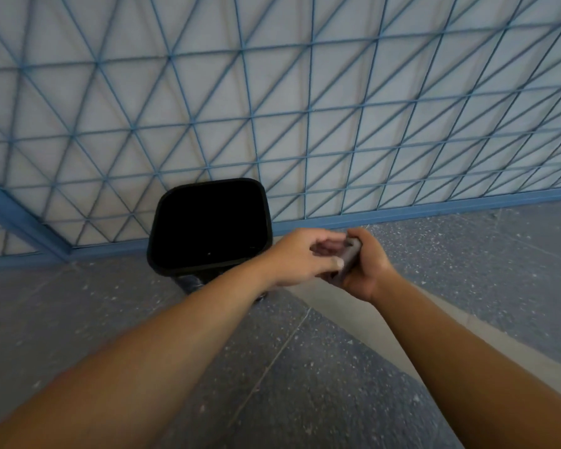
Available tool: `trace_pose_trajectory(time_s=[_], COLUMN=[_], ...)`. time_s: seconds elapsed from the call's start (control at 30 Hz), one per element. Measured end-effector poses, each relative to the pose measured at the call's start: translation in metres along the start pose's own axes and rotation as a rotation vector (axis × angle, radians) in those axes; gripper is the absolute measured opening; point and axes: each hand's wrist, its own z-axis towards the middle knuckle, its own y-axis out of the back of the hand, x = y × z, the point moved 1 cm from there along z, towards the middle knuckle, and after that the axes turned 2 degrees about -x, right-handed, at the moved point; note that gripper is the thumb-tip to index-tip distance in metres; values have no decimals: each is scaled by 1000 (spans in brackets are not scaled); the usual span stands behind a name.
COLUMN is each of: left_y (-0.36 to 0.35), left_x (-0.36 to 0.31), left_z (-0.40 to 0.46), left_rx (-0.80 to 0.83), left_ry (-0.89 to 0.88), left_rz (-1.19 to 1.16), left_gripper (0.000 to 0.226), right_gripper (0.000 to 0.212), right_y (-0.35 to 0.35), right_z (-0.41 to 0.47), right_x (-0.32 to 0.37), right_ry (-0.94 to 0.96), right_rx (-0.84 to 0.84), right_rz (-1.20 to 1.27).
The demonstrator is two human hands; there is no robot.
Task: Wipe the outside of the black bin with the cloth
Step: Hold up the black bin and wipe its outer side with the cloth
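The black bin (162,218) stands upright on the floor against the wall, its square mouth open toward me and dark inside. Just right of its rim, both hands meet in the air around a small folded grey-brown cloth (350,257). My right hand (366,270) grips the cloth from the right and below. My left hand (300,257) pinches it from the left, thumb on its near edge. Neither hand touches the bin. My left forearm hides the bin's lower right side.
A pale wall with a blue triangular line pattern (305,108) and blue skirting (434,210) runs behind the bin. The floor is speckled grey terrazzo (305,384) with a lighter strip (450,312) on the right.
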Motion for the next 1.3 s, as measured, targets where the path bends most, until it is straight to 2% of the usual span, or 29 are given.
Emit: trace_pose_trajectory(time_s=[0.03, 0.1, 0.13, 0.17, 0.27, 0.33, 0.4, 0.5, 0.6, 0.67, 0.77, 0.83, 0.97, 1.03, 1.13, 1.3], left_y=[13, 39, 50, 57, 56, 48, 43, 39, 35, 32, 34, 37, 45, 45, 44, 42], left_x=[2, 12, 19, 26, 49, 59, 61, 58, 58, 59, 63, 63, 62, 65, 71, 78], left_z=[-1, 3, 3, 2, -5, -3, 5, 14, 13, 6, -8, -14, -18, -17, -12, -6], left_rx=[-109, -434, -552, -587, -366, -265, -286, -322, -315, -284, -202, -130, -32, -37, -70, -117], left_ry=[-51, -106, -88, -15, 318, 391, 378, 358, 353, 323, 293, 303, 332, 316, 275, 228], left_rz=[48, 233, 369, 503, 788, 860, 890, 911, 888, 909, 933, 892, 776, 758, 775, 799], left_gripper=[42, 32, 37, 49, 86, 93, 84, 57, 47, 46, 47, 49, 63, 70, 67, 63], right_gripper=[44, 35, 31, 31, 31, 35, 40, 36, 36, 43, 67, 65, 34, 36, 50, 64], right_y=[0, -3, -5, -7, -6, -3, 0, 4, 7, 9, 6, 6, 6, -2, -19, -56], right_z=[5, 7, 8, 7, 12, 16, 24, 38, 47, 48, 49, 50, 58, 61, 65, 69], right_x=[-4, -8, -10, -13, -23, -27, -29, -37, -43, -44, -48, -55, -69, -73, -78, -82], right_ry=[23, 65, 88, 111, 161, 163, 157, 167, 194, 188, 173, 164, 108, 108, 149, 307], right_rx=[-18, -66, -78, -78, -66, -70, -78, -81, -99, -88, -80, -80, -51, -19, -16, 43], right_rz=[21, 12, -1, -17, -46, -54, -41, -16, -36, -14, 49, 58, 45, 48, 54, -68])
